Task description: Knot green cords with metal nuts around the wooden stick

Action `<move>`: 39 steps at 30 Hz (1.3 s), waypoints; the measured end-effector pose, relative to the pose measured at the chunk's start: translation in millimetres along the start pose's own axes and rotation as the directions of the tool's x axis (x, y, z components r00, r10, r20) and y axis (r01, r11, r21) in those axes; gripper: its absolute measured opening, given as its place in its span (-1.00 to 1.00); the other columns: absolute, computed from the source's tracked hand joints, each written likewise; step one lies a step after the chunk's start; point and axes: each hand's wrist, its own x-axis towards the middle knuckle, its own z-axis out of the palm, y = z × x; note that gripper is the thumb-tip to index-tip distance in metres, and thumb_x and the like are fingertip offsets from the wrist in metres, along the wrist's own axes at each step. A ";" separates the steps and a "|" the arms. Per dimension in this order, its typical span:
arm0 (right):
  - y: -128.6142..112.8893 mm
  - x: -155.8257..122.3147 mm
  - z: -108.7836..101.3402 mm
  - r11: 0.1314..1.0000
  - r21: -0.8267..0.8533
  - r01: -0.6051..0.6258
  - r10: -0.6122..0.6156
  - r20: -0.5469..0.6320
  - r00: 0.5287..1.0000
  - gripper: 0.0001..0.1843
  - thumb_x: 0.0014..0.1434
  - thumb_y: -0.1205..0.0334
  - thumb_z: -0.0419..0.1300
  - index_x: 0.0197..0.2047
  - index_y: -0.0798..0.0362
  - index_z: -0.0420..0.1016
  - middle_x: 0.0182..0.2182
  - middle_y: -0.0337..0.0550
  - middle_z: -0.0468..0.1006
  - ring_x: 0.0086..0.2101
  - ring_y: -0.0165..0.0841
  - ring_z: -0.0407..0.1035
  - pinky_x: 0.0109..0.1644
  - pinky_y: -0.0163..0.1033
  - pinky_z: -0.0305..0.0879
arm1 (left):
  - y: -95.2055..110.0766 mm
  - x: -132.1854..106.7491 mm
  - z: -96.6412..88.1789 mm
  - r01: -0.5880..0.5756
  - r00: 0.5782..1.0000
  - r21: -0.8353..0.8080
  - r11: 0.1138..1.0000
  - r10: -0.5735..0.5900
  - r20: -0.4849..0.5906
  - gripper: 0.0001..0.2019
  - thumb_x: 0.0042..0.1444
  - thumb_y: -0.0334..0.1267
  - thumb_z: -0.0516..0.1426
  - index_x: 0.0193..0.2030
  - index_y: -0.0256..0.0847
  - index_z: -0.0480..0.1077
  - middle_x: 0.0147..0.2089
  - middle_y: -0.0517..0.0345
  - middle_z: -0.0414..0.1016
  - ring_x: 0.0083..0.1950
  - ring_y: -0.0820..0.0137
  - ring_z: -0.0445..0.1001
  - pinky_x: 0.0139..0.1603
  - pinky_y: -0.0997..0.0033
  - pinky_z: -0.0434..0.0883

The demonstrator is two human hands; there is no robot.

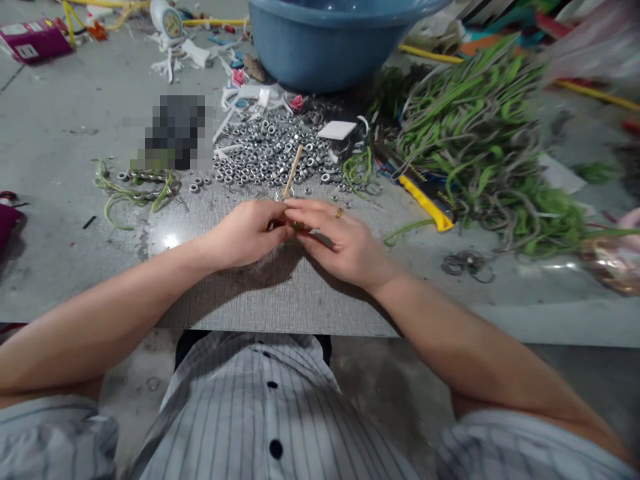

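My left hand point(253, 232) and my right hand point(343, 241) meet at the fingertips, low over the front of the table. Both are closed in a pinch. A small yellow-green bit shows between them, too hidden to name. Just beyond the fingertips a thin wooden stick point(294, 170) points away toward a pile of metal nuts point(265, 150); whether the fingers hold its near end I cannot tell. A wire ring partly shows at the stick's foot. To the left, green cords point(137, 190) lie with nuts along them.
A blue basin point(330, 47) stands behind the nuts. At right are a heap of green and grey cords point(470, 133), a yellow utility knife point(427, 203) and coiled thin cord point(467, 263). A white square piece point(337, 129) sits by the pile. A purple packet point(37, 40) lies far left.
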 end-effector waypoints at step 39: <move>6.6 -1.4 3.0 0.986 -0.162 -0.026 0.048 0.136 0.990 -0.84 0.25 0.24 0.15 -0.26 0.05 0.56 -0.38 -0.16 0.63 -0.42 -0.37 0.46 -0.31 -0.28 0.27 | -15.8 -1.6 -1.1 -0.231 0.973 0.290 0.929 0.215 0.086 -0.86 0.09 -0.39 0.06 -0.33 -0.25 0.46 -0.34 0.13 0.51 -0.29 0.40 0.46 -0.28 0.45 0.35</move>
